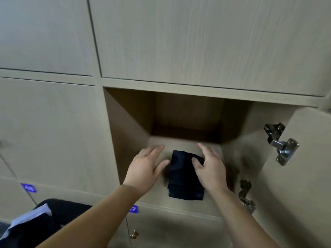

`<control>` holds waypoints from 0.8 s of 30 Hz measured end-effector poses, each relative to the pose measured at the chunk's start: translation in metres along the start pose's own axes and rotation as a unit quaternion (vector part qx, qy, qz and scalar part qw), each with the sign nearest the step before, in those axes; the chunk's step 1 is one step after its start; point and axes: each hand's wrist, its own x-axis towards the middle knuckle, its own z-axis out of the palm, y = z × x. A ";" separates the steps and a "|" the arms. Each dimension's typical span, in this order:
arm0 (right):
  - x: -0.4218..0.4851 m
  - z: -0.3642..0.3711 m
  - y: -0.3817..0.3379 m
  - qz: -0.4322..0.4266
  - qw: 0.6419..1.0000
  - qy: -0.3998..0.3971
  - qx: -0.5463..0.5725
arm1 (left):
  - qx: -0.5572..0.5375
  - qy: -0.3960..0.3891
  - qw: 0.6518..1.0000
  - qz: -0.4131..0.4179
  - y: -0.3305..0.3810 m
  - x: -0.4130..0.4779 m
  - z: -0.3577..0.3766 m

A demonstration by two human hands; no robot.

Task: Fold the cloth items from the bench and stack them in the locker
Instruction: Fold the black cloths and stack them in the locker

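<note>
Head camera, looking down into an open locker: my fingers on both hands are straight and loosely spread, none of them curled around anything. On my right hand (209, 167), the thumb lies on the upper right corner of the folded dark cloth (186, 178), while the other fingers reach past it toward the back of the compartment. My left hand (148, 165) is stretched out just beside the cloth's left edge, thumb angled toward it; motion blur keeps me from telling whether that thumb touches the fabric.

The cloth sits flat at center frame on the floor of the locker (129, 131), close to the front lip, a narrow stack with its long side running front to back. Both bare forearms enter from the bottom of the frame.

At right, the locker door (304, 176) stands swung open, with an upper metal hinge (281, 142) and a lower metal hinge (246, 196) showing on its inner face. Closed wood-grain doors fill the upper and left parts of the frame. A blue number tag (133, 209) marks the compartment below, where a small round knob (134, 234) shows. A heap of dark and white cloth (41, 224) lies at lower left.
</note>
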 end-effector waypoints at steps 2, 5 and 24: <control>-0.009 -0.015 -0.022 -0.013 1.000 -0.005 0.000 | 0.015 0.016 1.000 -0.005 0.008 -0.015 -0.030; -0.029 -0.032 -0.057 -0.053 0.999 -0.013 -0.004 | 0.037 0.045 0.998 -0.025 0.013 -0.044 -0.070; -0.232 0.051 -0.210 -0.229 0.956 -0.178 0.051 | 0.038 0.186 0.931 -0.310 -0.070 -0.317 -0.204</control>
